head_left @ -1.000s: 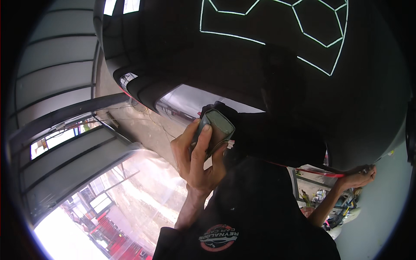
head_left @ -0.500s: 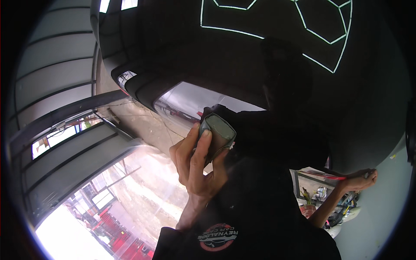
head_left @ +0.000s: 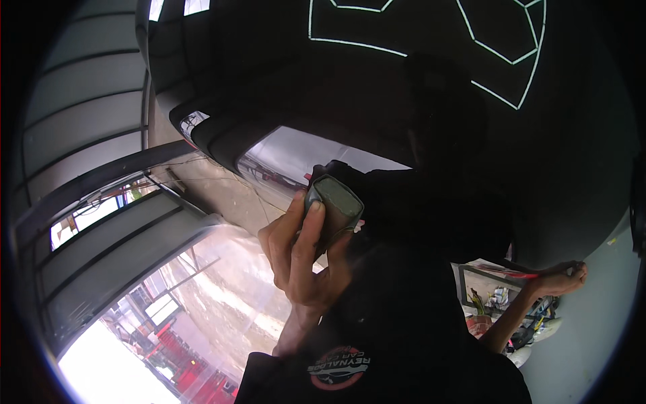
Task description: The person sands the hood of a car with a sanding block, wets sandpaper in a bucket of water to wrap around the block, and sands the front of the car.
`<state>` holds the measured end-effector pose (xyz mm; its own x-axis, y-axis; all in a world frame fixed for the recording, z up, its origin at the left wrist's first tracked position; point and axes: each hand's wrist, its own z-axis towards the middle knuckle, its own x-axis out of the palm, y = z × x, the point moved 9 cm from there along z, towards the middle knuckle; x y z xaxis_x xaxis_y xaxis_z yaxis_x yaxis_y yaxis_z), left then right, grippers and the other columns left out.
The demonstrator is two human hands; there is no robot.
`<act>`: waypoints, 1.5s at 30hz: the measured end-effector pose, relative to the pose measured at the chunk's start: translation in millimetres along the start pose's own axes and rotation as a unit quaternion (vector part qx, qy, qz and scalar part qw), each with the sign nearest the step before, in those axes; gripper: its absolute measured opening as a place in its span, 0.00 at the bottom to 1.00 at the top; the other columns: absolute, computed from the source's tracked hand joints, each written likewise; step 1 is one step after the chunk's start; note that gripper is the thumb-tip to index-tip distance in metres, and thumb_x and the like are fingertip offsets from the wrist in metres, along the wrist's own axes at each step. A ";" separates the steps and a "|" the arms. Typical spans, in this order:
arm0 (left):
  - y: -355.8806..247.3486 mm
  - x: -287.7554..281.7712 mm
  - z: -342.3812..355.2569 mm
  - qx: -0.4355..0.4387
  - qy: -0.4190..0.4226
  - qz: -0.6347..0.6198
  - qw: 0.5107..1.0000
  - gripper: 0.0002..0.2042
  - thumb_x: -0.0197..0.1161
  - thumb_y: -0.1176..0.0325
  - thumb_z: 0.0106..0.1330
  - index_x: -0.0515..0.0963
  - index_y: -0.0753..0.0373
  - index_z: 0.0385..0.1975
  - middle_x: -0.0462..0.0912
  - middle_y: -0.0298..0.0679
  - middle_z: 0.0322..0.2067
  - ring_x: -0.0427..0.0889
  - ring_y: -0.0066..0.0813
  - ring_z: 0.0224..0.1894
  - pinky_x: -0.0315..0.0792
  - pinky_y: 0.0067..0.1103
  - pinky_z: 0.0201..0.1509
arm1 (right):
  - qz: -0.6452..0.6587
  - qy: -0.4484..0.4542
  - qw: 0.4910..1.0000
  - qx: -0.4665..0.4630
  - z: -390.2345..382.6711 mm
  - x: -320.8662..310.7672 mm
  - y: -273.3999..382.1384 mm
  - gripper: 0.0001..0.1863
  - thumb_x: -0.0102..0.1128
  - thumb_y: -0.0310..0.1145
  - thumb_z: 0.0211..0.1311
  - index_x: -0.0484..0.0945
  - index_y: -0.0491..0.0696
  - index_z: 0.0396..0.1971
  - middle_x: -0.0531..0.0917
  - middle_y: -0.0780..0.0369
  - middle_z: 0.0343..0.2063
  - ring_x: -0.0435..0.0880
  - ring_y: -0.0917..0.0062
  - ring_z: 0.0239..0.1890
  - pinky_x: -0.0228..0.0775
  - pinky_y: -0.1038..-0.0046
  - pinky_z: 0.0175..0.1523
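My left hand (head_left: 303, 259) is raised in the middle of the view, its fingers and thumb wrapped round a small grey-green block (head_left: 338, 202) with rounded corners. The block's flat face is turned upward, close to a glossy black curved panel (head_left: 282, 87) that looks like car bodywork. I cannot tell whether the block touches the panel. Far to the right, my right hand (head_left: 560, 280) has its fingers curled in beside the panel's lower edge. What it holds, if anything, is hidden.
Bright light strips (head_left: 360, 44) are mirrored in the black panel. A pale grey wall (head_left: 605, 316) stands at right, near a cluttered shelf (head_left: 494, 296). Grey shutter-like panels (head_left: 87, 108) line the left side, with a translucent sheet (head_left: 232, 283) lower down.
My left hand and the block have shifted very slightly left. The light strips sit a little higher in the view. The right hand stays almost where it was.
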<state>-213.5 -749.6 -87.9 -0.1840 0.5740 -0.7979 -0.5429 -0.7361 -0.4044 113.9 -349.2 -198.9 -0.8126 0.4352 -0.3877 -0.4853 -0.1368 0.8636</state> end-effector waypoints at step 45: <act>5.9 -5.3 0.2 0.009 0.017 -0.011 1.000 0.26 0.69 0.83 0.46 0.78 0.73 0.51 0.80 0.56 0.50 0.81 0.46 0.49 0.76 0.31 0.52 | -0.203 0.038 0.970 -0.128 4.5 6.6 0.7 0.09 0.51 0.28 0.71 0.81 0.42 0.41 0.79 0.58 0.43 0.79 0.70 0.44 0.71 0.68 0.49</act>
<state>-215.8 -757.0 -86.0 -0.1450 0.5772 -0.8037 -0.5615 -0.7168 -0.4135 109.6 -342.4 -199.5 -0.5539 0.4340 -0.7105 -0.8269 -0.1874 0.5302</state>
